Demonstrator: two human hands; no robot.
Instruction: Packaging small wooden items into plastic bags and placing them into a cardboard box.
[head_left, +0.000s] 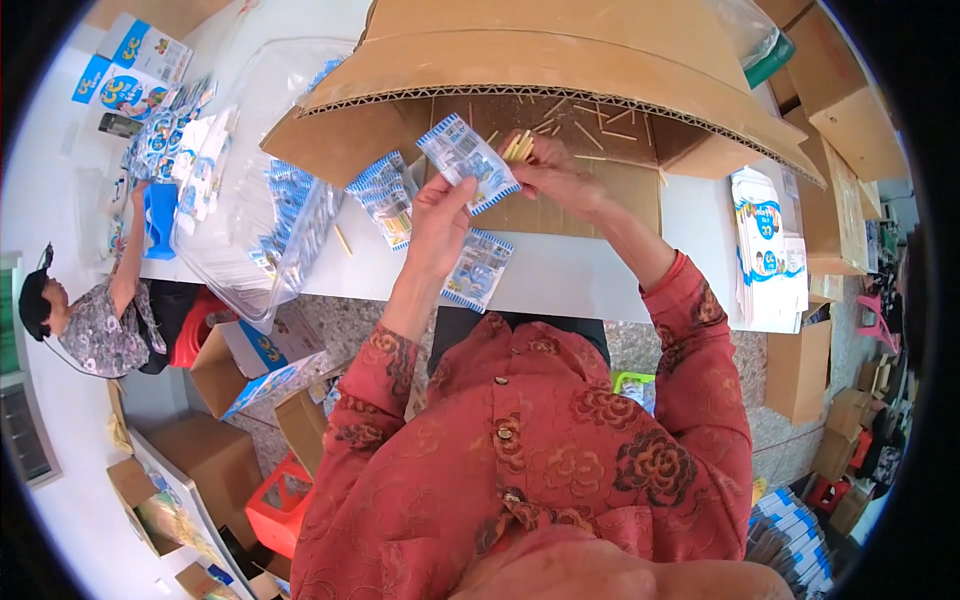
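Note:
My left hand (438,215) pinches a small blue-and-white packet (466,158) by its lower edge, thumb on the front. Close beside it, my right hand (562,180) is closed around a small bunch of pale yellow sticks (519,146), their ends poking up past the fingers. Both hands are at the mouth of a large cardboard box (470,62) lying open toward me, with several loose sticks (588,134) scattered inside. On the white table, a packet with sticks showing through it (384,202) lies left of my left hand. Another packet (478,270) lies at the near edge.
A clear plastic bin (262,285) with many packets stands on the left, one loose stick (343,239) beside it. Flat printed cartons (765,240) are stacked at the right. Another person (100,315) reaches over the table at far left. Cardboard boxes (800,365) crowd the right side.

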